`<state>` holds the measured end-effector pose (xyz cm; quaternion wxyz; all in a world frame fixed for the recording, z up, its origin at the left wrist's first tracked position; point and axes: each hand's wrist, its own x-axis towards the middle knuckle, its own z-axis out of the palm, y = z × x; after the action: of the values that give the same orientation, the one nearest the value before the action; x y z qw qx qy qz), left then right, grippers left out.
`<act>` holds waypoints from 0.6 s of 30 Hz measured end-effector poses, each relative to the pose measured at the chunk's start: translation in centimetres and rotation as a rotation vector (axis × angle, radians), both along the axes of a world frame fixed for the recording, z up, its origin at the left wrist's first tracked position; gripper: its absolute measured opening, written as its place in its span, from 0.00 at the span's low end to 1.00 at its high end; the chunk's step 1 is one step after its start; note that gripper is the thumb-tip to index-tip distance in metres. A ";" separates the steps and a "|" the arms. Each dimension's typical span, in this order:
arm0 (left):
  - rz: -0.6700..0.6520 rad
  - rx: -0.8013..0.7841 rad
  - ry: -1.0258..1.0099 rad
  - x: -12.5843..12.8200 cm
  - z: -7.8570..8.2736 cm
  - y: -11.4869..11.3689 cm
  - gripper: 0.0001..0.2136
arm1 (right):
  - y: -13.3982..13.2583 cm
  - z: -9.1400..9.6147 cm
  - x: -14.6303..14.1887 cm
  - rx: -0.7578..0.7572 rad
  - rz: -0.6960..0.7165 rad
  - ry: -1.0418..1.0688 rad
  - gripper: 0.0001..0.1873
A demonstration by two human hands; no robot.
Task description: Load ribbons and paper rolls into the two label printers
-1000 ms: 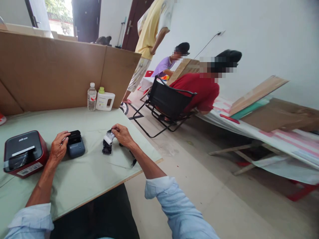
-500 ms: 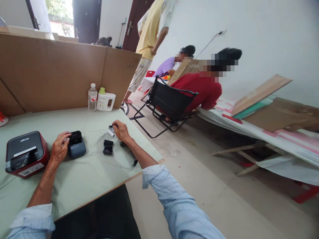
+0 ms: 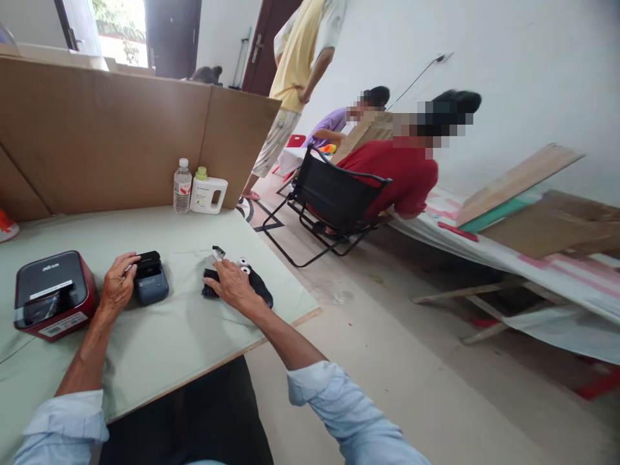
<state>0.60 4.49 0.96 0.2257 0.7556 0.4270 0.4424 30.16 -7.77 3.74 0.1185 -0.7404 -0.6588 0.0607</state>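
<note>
My left hand is at the left side of a small dark blue portable printer, its fingers closed on the edge of the raised black lid. To the right, my right hand reaches down over a small black block-shaped item, with thumb and fingers around its top. The hand hides part of that item. Just beyond the fingers lies a small white and black piece. A black soft-looking object with two white round parts lies beside the right hand, partly covered by it.
A red and black box-shaped printer stands at left. A clear water bottle and a white jug stand before a cardboard screen. Beyond the table's right edge, a person in red sits in a black folding chair; others are behind.
My right hand has moved from the small white piece back towards me, onto the black block-shaped item. The black object with white round parts now shows more. My left hand stays at the printer lid.
</note>
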 end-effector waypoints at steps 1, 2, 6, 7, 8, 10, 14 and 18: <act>-0.002 0.002 -0.003 0.0 -0.1 0.0 0.16 | -0.2 0.1 -0.5 -0.039 -0.043 0.007 0.21; -0.003 0.004 -0.006 -0.1 -0.1 0.1 0.16 | -0.4 0.1 -1.1 -0.073 -0.076 0.022 0.24; -0.012 0.007 -0.012 -0.1 -0.2 0.1 0.15 | -0.4 0.1 -2.6 -0.128 -0.140 0.084 0.24; -0.013 0.007 -0.013 -0.1 -0.2 0.1 0.15 | -0.4 0.0 -2.7 -0.121 -0.143 0.096 0.22; -0.012 0.008 -0.014 -0.1 -0.2 0.1 0.15 | -0.4 -0.2 -2.8 -0.109 -0.141 0.114 0.21; -0.010 0.007 -0.016 -0.1 -0.2 0.0 0.15 | -0.6 -0.7 -2.4 -0.087 -0.116 0.183 0.23; -0.017 -0.008 -0.016 0.0 -0.1 -0.2 0.16 | -1.3 -2.5 0.1 -0.018 0.109 0.330 0.28; -0.020 -0.016 -0.013 0.0 0.0 -0.3 0.16 | -1.7 -4.3 2.8 0.010 0.259 0.200 0.36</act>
<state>0.58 4.23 0.93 0.2388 0.7553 0.4213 0.4415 32.92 -9.49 -0.60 0.1784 -0.6388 -0.7341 0.1457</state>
